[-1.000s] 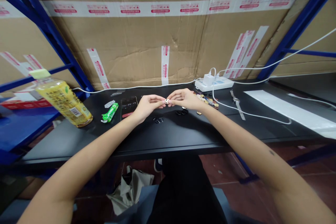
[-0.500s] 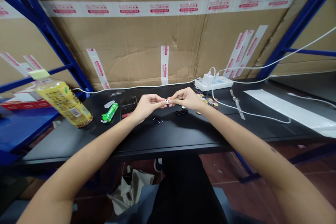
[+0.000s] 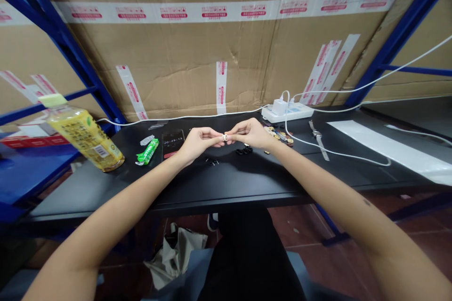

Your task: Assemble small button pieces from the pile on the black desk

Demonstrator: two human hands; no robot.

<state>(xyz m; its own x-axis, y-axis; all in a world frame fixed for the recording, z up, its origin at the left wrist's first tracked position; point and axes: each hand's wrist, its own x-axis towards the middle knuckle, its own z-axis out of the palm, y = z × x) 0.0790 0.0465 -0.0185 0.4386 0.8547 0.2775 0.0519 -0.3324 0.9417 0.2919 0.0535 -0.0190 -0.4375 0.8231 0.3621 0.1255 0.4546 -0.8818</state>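
Between my fingertips, over the black table, is a small pale piece with dark marks, too tiny to name. My left hand pinches it from the left. From the other side my right hand grips it with thumb and fingers. Below the hands lie several little black parts with pale pins. A cluster of black pieces rests under my right hand. Past the right wrist, a pile of small yellowish and brown parts is partly covered by my arm.
A tilted yellow drink bottle, a green wrapper and a phone showing a timer are on the left. A white power strip with trailing cables, a wristwatch and a white sheet lie right. Cardboard stands behind.
The small pale piece appears slightly turned between my fingertips. Both hands stay in almost the same place.
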